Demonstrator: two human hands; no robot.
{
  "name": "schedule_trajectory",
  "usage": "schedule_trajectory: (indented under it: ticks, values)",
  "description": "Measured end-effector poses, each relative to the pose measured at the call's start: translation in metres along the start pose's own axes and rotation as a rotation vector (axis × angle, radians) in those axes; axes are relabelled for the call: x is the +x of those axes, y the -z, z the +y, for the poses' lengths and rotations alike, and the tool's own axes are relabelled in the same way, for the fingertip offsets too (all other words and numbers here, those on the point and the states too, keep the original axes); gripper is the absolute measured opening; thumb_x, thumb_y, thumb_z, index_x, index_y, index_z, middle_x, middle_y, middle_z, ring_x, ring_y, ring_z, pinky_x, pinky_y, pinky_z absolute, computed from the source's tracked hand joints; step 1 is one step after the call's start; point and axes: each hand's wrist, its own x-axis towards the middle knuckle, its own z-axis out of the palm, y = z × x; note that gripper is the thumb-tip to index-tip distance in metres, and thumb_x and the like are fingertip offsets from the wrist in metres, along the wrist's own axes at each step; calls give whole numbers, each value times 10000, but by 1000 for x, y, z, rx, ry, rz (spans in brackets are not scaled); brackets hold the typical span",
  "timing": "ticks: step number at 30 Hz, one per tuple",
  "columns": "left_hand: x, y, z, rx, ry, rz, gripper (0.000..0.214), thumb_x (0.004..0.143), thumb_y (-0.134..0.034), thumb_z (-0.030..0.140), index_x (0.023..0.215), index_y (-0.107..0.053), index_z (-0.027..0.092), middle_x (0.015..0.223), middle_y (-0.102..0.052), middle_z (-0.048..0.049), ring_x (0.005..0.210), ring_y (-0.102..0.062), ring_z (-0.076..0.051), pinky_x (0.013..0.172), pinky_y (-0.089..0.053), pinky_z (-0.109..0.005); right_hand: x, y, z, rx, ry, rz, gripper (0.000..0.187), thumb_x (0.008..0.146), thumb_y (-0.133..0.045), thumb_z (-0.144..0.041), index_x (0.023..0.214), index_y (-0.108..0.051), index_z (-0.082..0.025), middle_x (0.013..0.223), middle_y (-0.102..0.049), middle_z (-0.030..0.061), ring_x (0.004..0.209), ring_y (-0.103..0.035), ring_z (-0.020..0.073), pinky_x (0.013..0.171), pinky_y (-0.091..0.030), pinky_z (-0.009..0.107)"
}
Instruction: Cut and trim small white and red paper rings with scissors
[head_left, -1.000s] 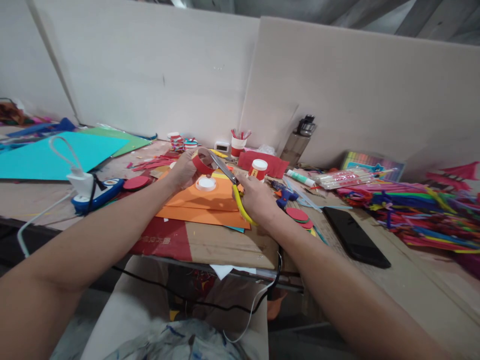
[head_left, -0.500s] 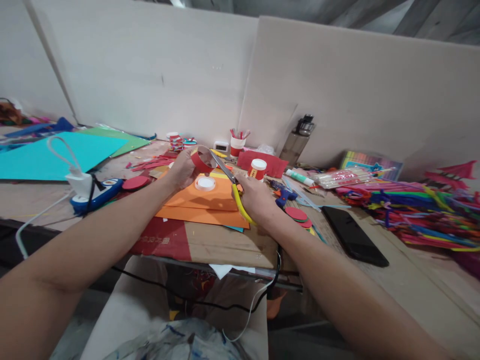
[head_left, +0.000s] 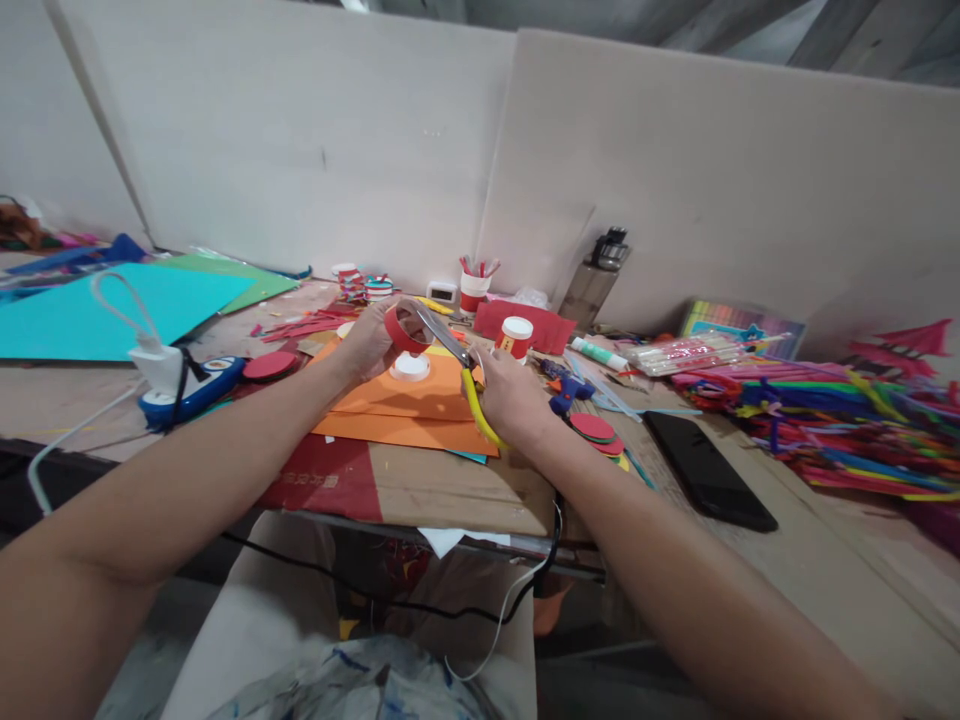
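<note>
My left hand [head_left: 367,342] grips a red ring-shaped band [head_left: 403,338], which looks cut from a paper cup, above the orange sheets [head_left: 397,402]. Closed around the yellow handles of a pair of scissors [head_left: 445,341] is my right hand [head_left: 517,395]. The metal blades point left and up, with their tips at the band's upper rim. Whether they are cutting into it, I cannot tell. Just under the band a round white lid [head_left: 411,368] rests on the orange paper. A red paper cup with a white top [head_left: 515,337] stands behind my right hand.
To the right lie a black phone [head_left: 709,472], a blue glue gun [head_left: 570,392], red paper discs [head_left: 594,429] and bundled pipe cleaners [head_left: 825,400]. A dark bottle [head_left: 595,280] leans against the wall panel. Turquoise sheets [head_left: 112,310] and a blue power strip [head_left: 191,392] occupy the left.
The red band has shifted slightly and turned in my left hand. The scissors have tilted a little and moved slightly left with my right hand. Everything else on the table stays put.
</note>
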Motion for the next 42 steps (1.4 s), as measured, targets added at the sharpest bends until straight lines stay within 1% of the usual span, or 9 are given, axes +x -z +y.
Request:
schedule_trajectory:
  ticks: [3, 11, 17, 21, 25, 28, 32, 35, 42]
  values:
    - [0, 1, 2, -10, -10, -15, 240, 643, -840, 230, 706, -636, 120, 614, -577, 16, 553, -549, -69, 536, -452, -186, 0, 1, 0, -9, -5, -17, 430, 955, -407, -311, 1360, -511, -210, 1152, -640, 149, 931, -652, 283, 705, -487, 350]
    - [1, 0, 3, 43, -9, -21, 253, 670, -825, 240, 640, -601, 126, 585, -542, 16, 529, -517, -64, 490, -401, -176, 2, 1, 0, -18, -2, -37, 426, 954, -400, -292, 1349, -525, -194, 1144, -656, 149, 931, -654, 284, 743, -491, 364]
    - [2, 4, 3, 90, 5, -45, 270, 711, -780, 243, 610, -554, 136, 582, -544, 4, 518, -526, -71, 460, -399, -182, 2, -1, 2, -19, 12, -7, 398, 946, -415, -294, 1307, -545, -186, 1097, -678, 144, 929, -656, 287, 729, -484, 353]
    - [4, 7, 3, 88, 44, -72, 262, 677, -777, 218, 632, -527, 152, 560, -501, 29, 484, -508, -73, 437, -411, -196, 2, 0, 2, -12, 19, 5, 370, 938, -414, -272, 1265, -564, -187, 1079, -690, 139, 929, -657, 285, 714, -478, 346]
    - [4, 8, 3, 59, 6, -25, 244, 698, -756, 226, 669, -524, 161, 570, -496, 34, 488, -513, -74, 428, -410, -191, 3, 1, 2, -15, -1, -11, 378, 928, -429, -262, 1276, -561, -196, 1075, -689, 141, 916, -657, 282, 703, -473, 338]
    - [4, 8, 3, 57, -28, 5, 239, 711, -742, 210, 650, -516, 160, 557, -474, 37, 488, -513, -71, 425, -402, -184, 2, 0, 1, -21, -14, -19, 363, 934, -440, -284, 1263, -569, -203, 1060, -680, 134, 891, -656, 274, 688, -470, 332]
    - [3, 8, 1, 85, -18, -43, 255, 722, -761, 267, 659, -543, 151, 565, -499, 31, 478, -512, -69, 434, -409, -192, 1, -3, 0, -6, -6, 10, 361, 953, -437, -330, 1263, -567, -199, 1063, -656, 131, 900, -647, 258, 714, -476, 327]
    - [4, 8, -1, 89, -6, -93, 287, 708, -786, 298, 669, -545, 149, 570, -526, 27, 468, -510, -70, 433, -408, -200, 0, -3, 0, -3, -3, 0, 362, 957, -436, -326, 1270, -563, -194, 1070, -649, 132, 909, -642, 258, 735, -478, 333]
    - [5, 10, 0, 85, 1, -89, 280, 722, -783, 288, 663, -548, 146, 576, -531, 22, 474, -522, -72, 431, -408, -197, 2, -1, 2, -17, 1, -11, 352, 950, -427, -283, 1263, -566, -199, 1039, -660, 120, 886, -646, 261, 726, -471, 340]
